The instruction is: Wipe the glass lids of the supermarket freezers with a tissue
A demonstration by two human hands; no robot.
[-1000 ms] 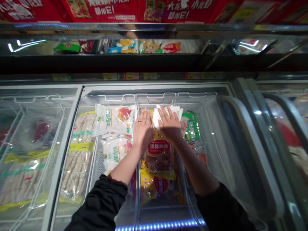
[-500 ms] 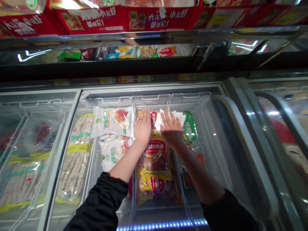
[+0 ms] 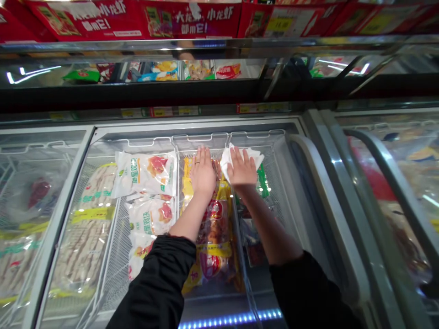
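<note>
Both my arms reach into an open chest freezer (image 3: 192,124). My left hand (image 3: 203,172), a ring on one finger, lies flat with fingers stretched out on a yellow and red food packet (image 3: 214,219) in the middle wire basket. My right hand (image 3: 242,168) presses flat on a white cloth (image 3: 255,156) near the back of the basket, fingers spread over it. A green packet (image 3: 263,183) peeks out just right of that hand.
White packets (image 3: 146,172) fill the basket to the left, and pale clear-wrapped packs (image 3: 84,237) lie further left. A slid-back glass lid with a grey handle (image 3: 325,201) stands at the right. Red boxes (image 3: 192,18) line the shelf above. Blue lights (image 3: 226,317) run along the front edge.
Both hands have slid farther toward the back of the basket, the right one carrying the white cloth along. The view has shifted to the right.
</note>
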